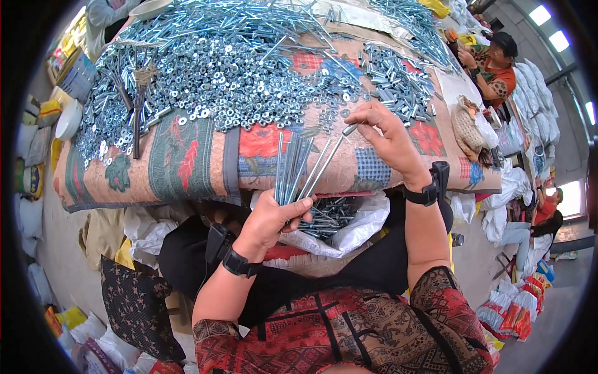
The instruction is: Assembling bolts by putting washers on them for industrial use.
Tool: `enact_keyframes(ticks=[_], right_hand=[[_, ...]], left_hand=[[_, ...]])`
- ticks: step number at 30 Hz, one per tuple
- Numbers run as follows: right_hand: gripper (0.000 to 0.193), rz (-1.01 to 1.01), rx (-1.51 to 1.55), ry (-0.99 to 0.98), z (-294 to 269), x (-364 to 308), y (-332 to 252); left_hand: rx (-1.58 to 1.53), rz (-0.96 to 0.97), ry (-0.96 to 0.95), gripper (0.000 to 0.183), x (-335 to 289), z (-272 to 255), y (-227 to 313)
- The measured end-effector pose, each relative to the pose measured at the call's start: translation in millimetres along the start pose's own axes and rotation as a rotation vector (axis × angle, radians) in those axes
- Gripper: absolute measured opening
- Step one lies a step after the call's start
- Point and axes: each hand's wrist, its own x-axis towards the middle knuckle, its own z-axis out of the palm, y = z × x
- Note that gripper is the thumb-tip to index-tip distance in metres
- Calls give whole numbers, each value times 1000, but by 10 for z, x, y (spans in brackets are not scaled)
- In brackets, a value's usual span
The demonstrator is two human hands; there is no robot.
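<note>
My left hand (pixel 274 219) is closed around a bundle of thin metal rods (pixel 291 171), which fan upward from the fist. One rod leans out to the right, its upper end meeting a small metal sleeve (pixel 350 129). Thumb and fingers of my right hand (pixel 387 138) pinch that sleeve. How far the rod sits inside it is hard to see. Below the hands, a white woven sack (pixel 358 235) lies open at my lap, with many dark metal fasteners (pixel 329 218) in it. Just beyond the rods, nuts and washers (pixel 230 87) are heaped on the table.
A floral cloth (pixel 255 137) covers the table. Loose rods (pixel 249 19) are piled at the back, short sleeves (pixel 398 81) at the right. A dark forked tool (pixel 138 118) lies on the left. A person (pixel 495 71) works at the right; filled bags (pixel 514 305) stand on the floor.
</note>
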Motion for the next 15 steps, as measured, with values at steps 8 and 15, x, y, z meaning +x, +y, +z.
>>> enact_keyframes(ticks=[8,15], right_hand=[[18,-2,123,-225,-26,0,-94],[24,645,882,-105,556,-323,-141]], left_hand=[[19,11,-27,22,22,-56,-37],[-122,93,33,24,59,-2,-32]])
